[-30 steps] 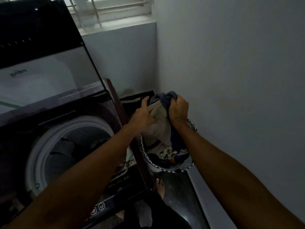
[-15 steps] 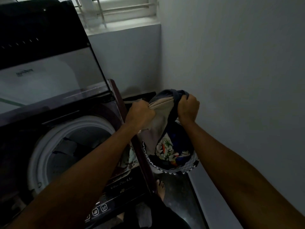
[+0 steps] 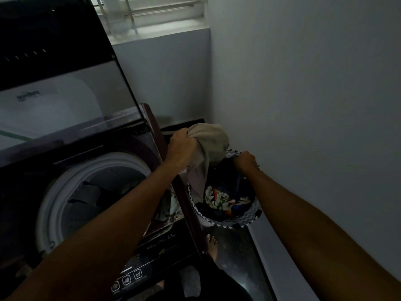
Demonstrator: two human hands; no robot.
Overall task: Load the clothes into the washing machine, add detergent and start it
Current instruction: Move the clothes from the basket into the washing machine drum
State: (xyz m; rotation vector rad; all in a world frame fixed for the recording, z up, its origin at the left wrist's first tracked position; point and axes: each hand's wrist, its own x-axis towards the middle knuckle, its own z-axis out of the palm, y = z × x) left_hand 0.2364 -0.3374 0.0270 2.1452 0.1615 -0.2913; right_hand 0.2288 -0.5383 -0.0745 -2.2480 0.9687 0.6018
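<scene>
I'm mid-loading: the washing machine (image 3: 91, 192) stands open left of the laundry basket (image 3: 227, 220). My left hand (image 3: 181, 146) grips a beige garment (image 3: 208, 144); my right hand (image 3: 245, 160) clutches dark clothes (image 3: 227, 170) inside the basket. Next, I'd swing the garment over the drum.

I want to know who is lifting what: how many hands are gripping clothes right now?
2. The left hand grips a beige garment lifted above the basket; the right hand grips dark clothes at the basket's far rim.
</scene>
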